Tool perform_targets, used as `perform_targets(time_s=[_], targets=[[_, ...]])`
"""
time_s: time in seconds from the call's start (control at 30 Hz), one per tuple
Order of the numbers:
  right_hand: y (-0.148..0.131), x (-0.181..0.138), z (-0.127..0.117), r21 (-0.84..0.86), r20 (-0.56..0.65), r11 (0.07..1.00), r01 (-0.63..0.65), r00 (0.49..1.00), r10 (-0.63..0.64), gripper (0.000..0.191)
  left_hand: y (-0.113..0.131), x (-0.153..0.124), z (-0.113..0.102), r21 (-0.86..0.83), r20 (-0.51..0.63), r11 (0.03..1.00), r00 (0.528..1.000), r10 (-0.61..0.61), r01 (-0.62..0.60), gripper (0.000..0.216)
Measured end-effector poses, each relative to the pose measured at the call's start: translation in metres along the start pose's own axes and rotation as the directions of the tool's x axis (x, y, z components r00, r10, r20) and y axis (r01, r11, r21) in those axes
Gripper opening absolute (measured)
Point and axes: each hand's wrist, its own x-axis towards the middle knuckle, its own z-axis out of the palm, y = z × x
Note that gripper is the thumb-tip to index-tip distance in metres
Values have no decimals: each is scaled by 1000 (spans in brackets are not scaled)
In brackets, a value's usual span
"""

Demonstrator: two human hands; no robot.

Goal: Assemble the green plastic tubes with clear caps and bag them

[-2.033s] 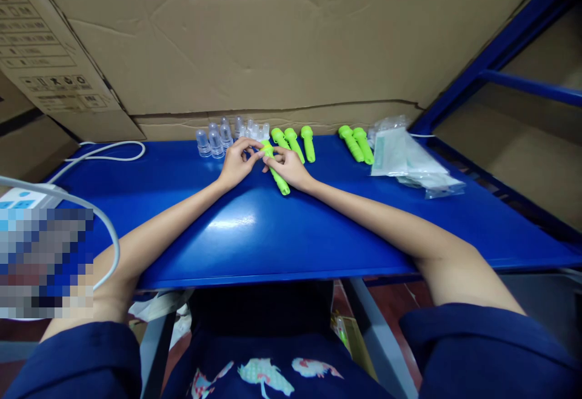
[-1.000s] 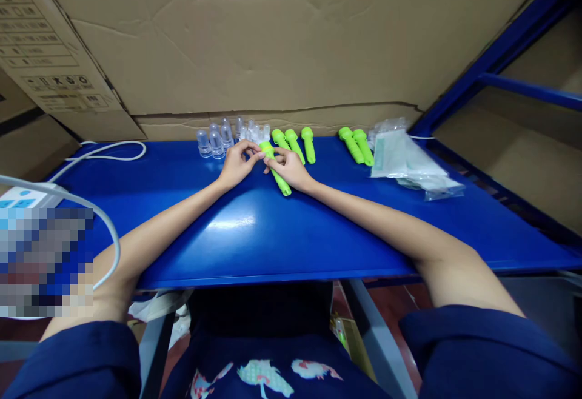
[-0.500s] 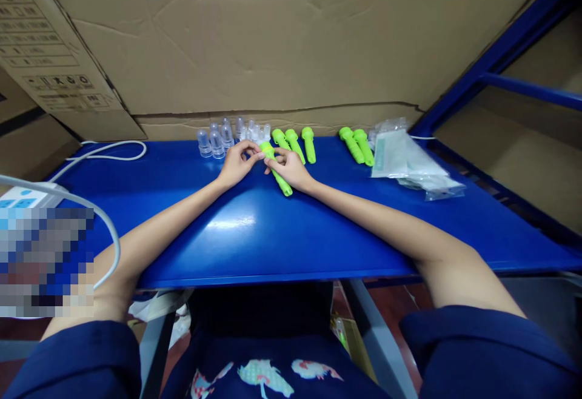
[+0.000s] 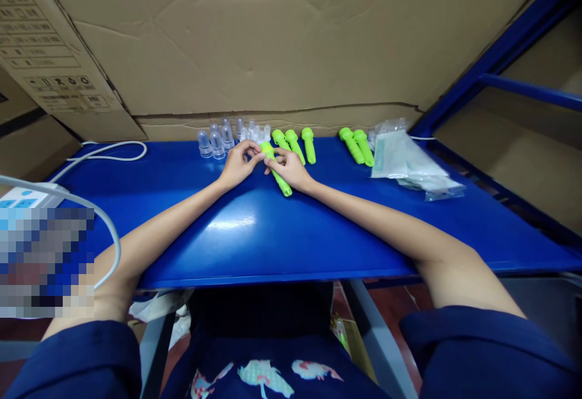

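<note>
You have a lime-green, torch-shaped plastic tube with a wide head [image 4: 282,183] in both hands, just to the right of the cluster of clear, round-topped plastic cylinders [image 4: 217,144] and nearer to you, over the glossy blue tabletop [image 4: 282,235]. Your right hand [image 4: 293,170] is curled round it below the head, thumb on top; your left hand [image 4: 239,164] has thumb and fingertips drawn together at the head's rim, and I cannot tell whether a small part sits between them. With only fingertips there, a hard twist against a slack right grip could, I judge, spin the tube or tip it askew. Your left knuckles are close in front of the cylinders, so a jerk could topple the upright ones. Three matching lime-green tubes [image 4: 308,145] rest right of the cylinders; a sudden release could send the held one rolling towards them. Two more lime-green tubes [image 4: 351,145] and flat clear bags with whitish contents [image 4: 400,153] are farther right of the cylinders, probably safe from a knock.
</note>
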Motion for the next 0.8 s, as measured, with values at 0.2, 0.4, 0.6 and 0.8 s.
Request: perform_targets(time_s=[0.2, 0.4, 0.6, 0.8], targets=[[1, 0, 0, -1, 4, 1000, 2, 1000, -2, 43, 1, 0, 0, -3, 5, 1000, 1000, 4, -3, 15], [1, 0, 0, -10, 4, 1000, -1, 1000, 1, 43, 3, 0, -1, -6, 7, 1000, 1000, -9, 9, 16], [1, 0, 0, -20, 5, 1000, 6, 1000, -6, 39, 2, 0, -1, -14, 15, 1000, 1000, -12, 12, 18], [1, 0, -1, -38, 12, 999, 5, 1000, -5, 43, 1, 1, -3, -28, 32, 999, 999, -20, 21, 20]])
